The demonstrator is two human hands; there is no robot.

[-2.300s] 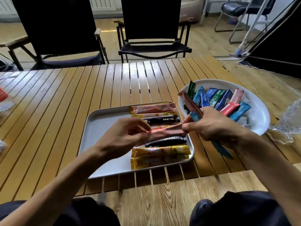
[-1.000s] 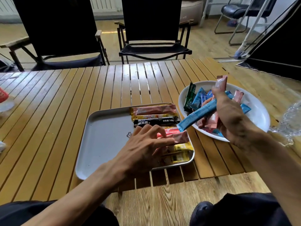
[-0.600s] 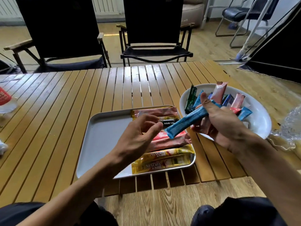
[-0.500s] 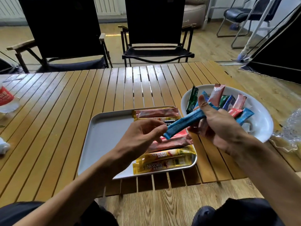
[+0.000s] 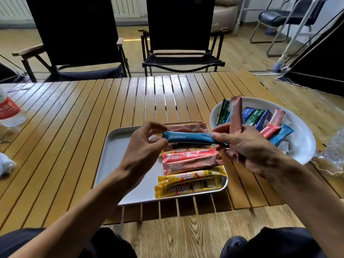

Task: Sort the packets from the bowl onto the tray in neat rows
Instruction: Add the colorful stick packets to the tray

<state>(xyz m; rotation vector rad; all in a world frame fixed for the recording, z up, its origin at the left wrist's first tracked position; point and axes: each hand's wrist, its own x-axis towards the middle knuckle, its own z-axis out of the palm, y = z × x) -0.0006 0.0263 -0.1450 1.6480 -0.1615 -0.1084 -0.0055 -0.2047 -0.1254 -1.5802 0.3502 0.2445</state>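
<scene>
While a water bottle (image 5: 9, 112) sits at the far left of the slatted counter (image 5: 74, 127), the left hand (image 5: 141, 151) pinches the left end of a blue packet (image 5: 188, 137), which is held level above the tray (image 5: 119, 146) and its column of laid packets (image 5: 188, 157). The right hand (image 5: 249, 148) pinches the other end and also grips a pink packet (image 5: 235, 114) upright. To its right, the white bowl (image 5: 301, 131) holds more packets (image 5: 260, 118).

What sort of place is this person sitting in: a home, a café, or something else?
Probably a casual indoor room, perhaps a home or an office lounge. It has a slatted wooden camping-style table, black folding chairs on a wood floor, and a radiator along the back wall.
</scene>
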